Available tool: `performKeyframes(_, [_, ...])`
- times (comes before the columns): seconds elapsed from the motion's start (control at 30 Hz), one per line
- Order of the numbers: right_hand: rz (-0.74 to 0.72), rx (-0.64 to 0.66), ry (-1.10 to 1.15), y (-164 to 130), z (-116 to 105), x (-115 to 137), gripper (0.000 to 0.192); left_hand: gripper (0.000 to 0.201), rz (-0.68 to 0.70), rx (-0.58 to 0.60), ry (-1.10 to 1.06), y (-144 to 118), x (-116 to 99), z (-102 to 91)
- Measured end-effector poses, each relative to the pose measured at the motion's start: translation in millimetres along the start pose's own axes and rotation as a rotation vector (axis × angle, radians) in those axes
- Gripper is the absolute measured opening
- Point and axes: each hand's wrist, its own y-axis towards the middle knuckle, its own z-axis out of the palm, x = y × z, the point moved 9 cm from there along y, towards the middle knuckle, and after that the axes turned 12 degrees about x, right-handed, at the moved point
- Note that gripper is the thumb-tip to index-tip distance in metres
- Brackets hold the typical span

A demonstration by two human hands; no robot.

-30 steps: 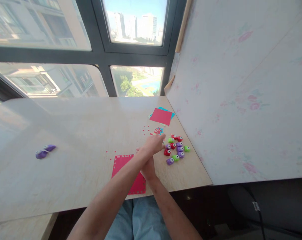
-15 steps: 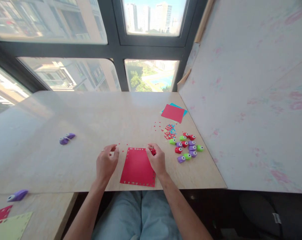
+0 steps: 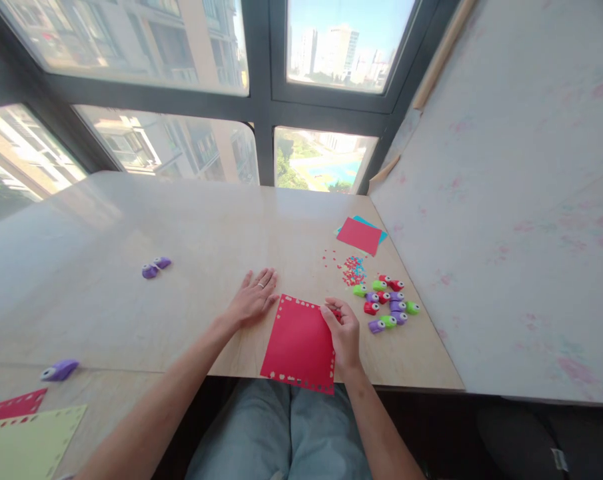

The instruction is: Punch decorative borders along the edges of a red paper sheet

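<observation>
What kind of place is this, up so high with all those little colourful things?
Probably a craft table by a window high in a tall building. The window looks down on buildings, and on the wooden table lie a red paper sheet with punched edges and a cluster of small paper punches.

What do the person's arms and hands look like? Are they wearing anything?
Both arms are bare, with no sleeves in view. The left hand wears a thin ring on one finger. The right hand shows no ring or glove. No watch or bracelet shows on either wrist.
</observation>
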Motion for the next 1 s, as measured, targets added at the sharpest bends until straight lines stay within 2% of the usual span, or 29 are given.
performKeyframes(0.1, [0.001,0.017,-0.036,-5,1,0,0.037,0.068,0.034,0.039,0.018,22,-7,-4.2])
performKeyframes(0.2, [-0.020,0.070,-0.086,-7,9,2,0.035,0.072,0.063,0.078,0.025,45,-25,-8.6])
performKeyframes(0.3, [-0.050,0.094,-0.127,-7,13,6,0.031,0.073,0.083,0.065,0.019,71,-44,-16.5])
performKeyframes(0.5, [-0.073,0.106,-0.178,-7,16,12,0.026,0.076,0.242,-0.026,-0.016,119,-87,-28.7])
performKeyframes(0.7, [-0.093,0.125,-0.188,-4,22,14,0.021,0.080,0.282,-0.194,-0.110,146,-117,-41.8])
performKeyframes(0.8, [-0.079,0.145,-0.182,-3,25,12,0.021,0.075,0.275,-0.309,-0.226,145,-115,-52.2])
performKeyframes(1.0, [-0.077,0.162,-0.194,-3,26,12,0.022,0.054,0.202,-0.629,-0.430,116,-86,-77.4])
